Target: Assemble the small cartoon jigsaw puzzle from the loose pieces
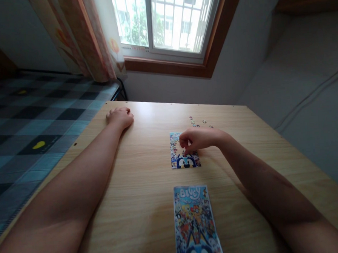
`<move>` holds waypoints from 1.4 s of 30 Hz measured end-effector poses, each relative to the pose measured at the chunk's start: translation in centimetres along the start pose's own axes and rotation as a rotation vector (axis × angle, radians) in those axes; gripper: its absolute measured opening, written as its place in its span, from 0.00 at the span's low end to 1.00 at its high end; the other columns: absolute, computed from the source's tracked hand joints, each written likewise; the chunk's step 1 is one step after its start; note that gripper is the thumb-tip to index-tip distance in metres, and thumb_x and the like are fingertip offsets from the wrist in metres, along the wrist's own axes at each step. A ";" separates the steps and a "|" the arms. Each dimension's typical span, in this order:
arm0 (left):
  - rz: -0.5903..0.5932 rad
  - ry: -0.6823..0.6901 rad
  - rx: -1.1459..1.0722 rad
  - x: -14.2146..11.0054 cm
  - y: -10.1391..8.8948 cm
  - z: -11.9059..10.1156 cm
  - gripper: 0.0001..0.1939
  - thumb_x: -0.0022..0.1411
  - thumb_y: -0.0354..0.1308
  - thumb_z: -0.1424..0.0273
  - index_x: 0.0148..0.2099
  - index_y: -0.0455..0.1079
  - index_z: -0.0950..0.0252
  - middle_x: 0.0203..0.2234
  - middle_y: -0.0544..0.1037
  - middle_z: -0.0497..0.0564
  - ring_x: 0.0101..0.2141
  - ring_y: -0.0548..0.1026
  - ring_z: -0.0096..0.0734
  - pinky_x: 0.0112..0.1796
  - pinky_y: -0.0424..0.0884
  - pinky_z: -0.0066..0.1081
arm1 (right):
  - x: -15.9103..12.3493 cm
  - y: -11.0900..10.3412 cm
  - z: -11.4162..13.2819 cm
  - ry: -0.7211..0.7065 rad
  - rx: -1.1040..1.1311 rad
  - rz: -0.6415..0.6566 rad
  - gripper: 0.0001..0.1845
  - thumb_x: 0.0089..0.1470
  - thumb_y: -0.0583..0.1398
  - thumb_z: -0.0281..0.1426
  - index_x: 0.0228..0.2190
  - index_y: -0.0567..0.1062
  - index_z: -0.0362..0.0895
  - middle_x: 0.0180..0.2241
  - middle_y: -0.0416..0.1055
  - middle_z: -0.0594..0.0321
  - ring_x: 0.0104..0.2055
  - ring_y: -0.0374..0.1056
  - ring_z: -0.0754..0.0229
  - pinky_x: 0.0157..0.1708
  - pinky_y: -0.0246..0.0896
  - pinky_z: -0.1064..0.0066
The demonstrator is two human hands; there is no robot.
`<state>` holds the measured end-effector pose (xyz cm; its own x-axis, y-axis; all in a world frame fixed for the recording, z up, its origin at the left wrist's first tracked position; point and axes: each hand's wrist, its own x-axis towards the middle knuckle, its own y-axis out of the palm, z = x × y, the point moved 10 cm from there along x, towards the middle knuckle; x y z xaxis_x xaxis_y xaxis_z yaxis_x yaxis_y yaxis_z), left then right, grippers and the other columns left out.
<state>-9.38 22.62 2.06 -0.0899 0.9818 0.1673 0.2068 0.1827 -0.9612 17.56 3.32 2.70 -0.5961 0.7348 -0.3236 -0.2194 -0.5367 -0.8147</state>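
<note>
A partly assembled jigsaw puzzle (186, 163) lies on the wooden table, with bare wood showing inside its upper part. My right hand (198, 138) is over its right side, thumb and fingertips pinched around a small puzzle piece (184, 153) at the open gap. The hand hides much of the puzzle's upper right. Far to the left, my left hand (120, 117) rests on the table near its edge, fingers curled under; whatever they may hold is hidden. Closer to me lies a picture sheet (195, 219) headed "Bluey", showing a matching blue dog's face.
Several loose puzzle pieces (204, 121) are scattered beyond my right hand. The wooden table (142, 158) reaches to the wall below a barred window (166, 24). A bed with a checked cover (43, 114) stands at the left, beside a curtain (93, 40).
</note>
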 end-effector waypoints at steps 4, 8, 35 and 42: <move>0.002 0.006 0.008 0.0 0.0 0.0 0.29 0.57 0.52 0.56 0.59 0.73 0.58 0.59 0.72 0.60 0.58 0.66 0.61 0.57 0.61 0.52 | 0.0 0.3 0.3 0.002 -0.027 0.023 0.11 0.49 0.70 0.33 0.35 0.78 0.45 0.34 0.77 0.63 0.31 0.68 0.63 0.30 0.57 0.70; -0.002 -0.004 -0.006 0.0 0.0 0.1 0.29 0.57 0.53 0.55 0.59 0.73 0.57 0.59 0.72 0.59 0.58 0.65 0.61 0.57 0.60 0.51 | 0.1 0.5 0.4 -0.027 -0.041 0.028 0.11 0.49 0.69 0.32 0.37 0.80 0.46 0.34 0.77 0.64 0.31 0.69 0.63 0.30 0.58 0.71; -0.024 0.005 0.045 0.0 0.1 0.0 0.26 0.61 0.51 0.58 0.58 0.73 0.58 0.59 0.72 0.58 0.57 0.67 0.56 0.56 0.63 0.49 | 0.3 1.0 1.2 -0.073 -0.052 0.042 0.05 0.49 0.65 0.27 0.31 0.82 0.44 0.28 0.77 0.65 0.28 0.66 0.65 0.28 0.55 0.72; -0.027 0.002 0.030 0.0 0.0 0.0 0.26 0.60 0.52 0.58 0.58 0.73 0.58 0.58 0.73 0.58 0.57 0.67 0.56 0.57 0.62 0.49 | -1.8 -5.3 0.0 -0.116 0.012 -0.366 0.15 0.59 0.63 0.42 0.33 0.81 0.43 0.27 0.74 0.62 0.28 0.63 0.64 0.30 0.55 0.69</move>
<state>-9.41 22.58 2.08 -0.0931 0.9767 0.1933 0.1751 0.2072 -0.9625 19.76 4.83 7.64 -0.5600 0.8273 0.0451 -0.4424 -0.2525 -0.8606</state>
